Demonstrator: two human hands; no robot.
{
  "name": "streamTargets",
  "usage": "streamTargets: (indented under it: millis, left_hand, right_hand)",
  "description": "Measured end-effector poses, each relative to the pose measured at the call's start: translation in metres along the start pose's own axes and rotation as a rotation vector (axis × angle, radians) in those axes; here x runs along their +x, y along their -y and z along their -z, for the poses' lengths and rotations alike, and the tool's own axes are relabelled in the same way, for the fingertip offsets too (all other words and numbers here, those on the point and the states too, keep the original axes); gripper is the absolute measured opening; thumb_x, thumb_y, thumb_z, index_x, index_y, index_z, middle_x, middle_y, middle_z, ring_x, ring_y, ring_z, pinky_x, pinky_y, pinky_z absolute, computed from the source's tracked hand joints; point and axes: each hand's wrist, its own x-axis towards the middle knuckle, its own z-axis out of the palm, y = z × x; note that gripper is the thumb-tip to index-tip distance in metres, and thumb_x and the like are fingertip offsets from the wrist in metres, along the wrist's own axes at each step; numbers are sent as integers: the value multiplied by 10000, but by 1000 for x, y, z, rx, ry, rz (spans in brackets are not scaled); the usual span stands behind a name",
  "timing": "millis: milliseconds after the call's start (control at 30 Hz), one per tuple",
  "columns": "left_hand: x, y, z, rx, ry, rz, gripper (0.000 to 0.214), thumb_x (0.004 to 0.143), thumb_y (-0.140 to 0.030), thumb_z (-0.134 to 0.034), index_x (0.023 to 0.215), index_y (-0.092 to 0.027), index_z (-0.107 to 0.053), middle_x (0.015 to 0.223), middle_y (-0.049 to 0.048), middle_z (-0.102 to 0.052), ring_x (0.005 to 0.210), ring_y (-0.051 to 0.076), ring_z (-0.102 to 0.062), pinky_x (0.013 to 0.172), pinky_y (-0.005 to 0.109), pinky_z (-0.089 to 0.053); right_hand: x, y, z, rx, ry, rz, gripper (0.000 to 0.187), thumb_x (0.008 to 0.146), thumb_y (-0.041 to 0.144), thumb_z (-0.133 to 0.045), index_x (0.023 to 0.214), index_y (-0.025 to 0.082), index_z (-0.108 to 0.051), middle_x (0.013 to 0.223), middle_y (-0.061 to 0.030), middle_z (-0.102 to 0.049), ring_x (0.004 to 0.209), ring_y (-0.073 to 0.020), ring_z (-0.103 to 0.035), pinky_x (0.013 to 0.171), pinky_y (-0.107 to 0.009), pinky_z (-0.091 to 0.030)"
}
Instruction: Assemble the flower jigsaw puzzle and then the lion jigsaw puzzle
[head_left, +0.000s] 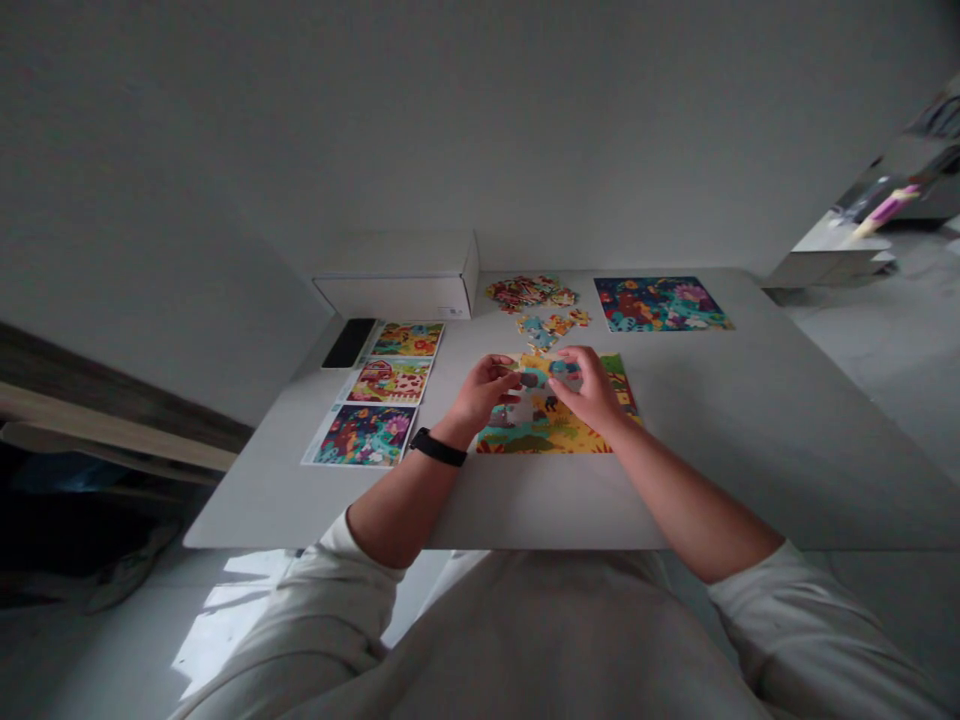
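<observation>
Between my two hands is a small cluster of jigsaw puzzle pieces (pixel 535 366), yellow and blue, raised over a partly assembled puzzle (pixel 570 432). My left hand (pixel 486 392), with a black band at the wrist, pinches the cluster's left edge between thumb and finger. At its right edge, my right hand (pixel 588 388) grips it with thumb and fingertips. The assembled puzzle shows a yellow and green scene, with a grey bare patch at its left. My hands and forearms cover parts of it. Just beyond lie several loose joined pieces (pixel 538 331).
A heap of puzzle pieces (pixel 525 291) lies at the back, beside a white box (pixel 397 290). Right of it is a dark, colourful finished picture (pixel 660 304). On the left are a sheet of three pictures (pixel 386 382) and a black phone (pixel 349 343). The white table (pixel 750 430) meets a wall behind.
</observation>
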Motion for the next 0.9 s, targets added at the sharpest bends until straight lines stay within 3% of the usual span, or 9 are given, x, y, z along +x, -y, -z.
streamTargets:
  millis: [167, 533, 633, 767, 833, 900]
  left_hand:
    - [-1, -2, 1, -4, 6, 9, 576, 690, -388, -984, 1090, -234, -599, 879, -11, -744, 758, 162, -736, 655, 261, -574]
    - [-1, -6, 5, 37, 60, 35, 559, 733, -378, -954, 1123, -235, -580, 906, -1, -729, 777, 166, -736, 680, 285, -596]
    - [5, -10, 15, 239, 24, -45, 464, 809, -366, -890, 1144, -230, -600, 934, 19, -726, 804, 175, -728, 689, 292, -583]
    - [11, -23, 36, 707, -130, -334, 268, 880, -272, -804, 1106, -212, -673, 1040, 60, -734, 911, 192, -713, 834, 337, -582]
    - [10, -29, 45, 896, -93, -418, 209, 900, -276, -785, 1089, -216, -721, 1104, 81, -739, 1003, 224, -710, 953, 383, -570]
    - [8, -32, 50, 1023, 19, -454, 186, 900, -303, -797, 1070, -235, -766, 1150, 91, -744, 1108, 264, -700, 1065, 422, -534]
  right_hand:
    - [0, 11, 7, -205, 65, 261, 421, 906, 225, -749, 1303, 292, -624, 1360, -138, -657, 1347, -361, -593, 1154, -585, -509]
    - [-1, 12, 5, -291, 158, 259, 410, 884, 183, -764, 1268, 283, -661, 1306, -127, -678, 1292, -352, -626, 1148, -559, -512]
    - [-1, 10, 3, -284, 159, 250, 415, 877, 160, -749, 1264, 288, -671, 1294, -121, -681, 1290, -347, -630, 1150, -551, -513]
    - [-5, 5, -2, -287, 273, 267, 404, 864, 154, -758, 1241, 290, -705, 1287, -107, -694, 1267, -330, -651, 1122, -523, -530]
    - [-8, 3, -6, -309, 347, 276, 386, 850, 153, -772, 1211, 283, -734, 1256, -102, -707, 1213, -321, -674, 1087, -511, -545]
    - [-11, 1, -10, -336, 393, 274, 360, 842, 155, -784, 1180, 279, -763, 1214, -95, -718, 1160, -311, -686, 1063, -502, -552]
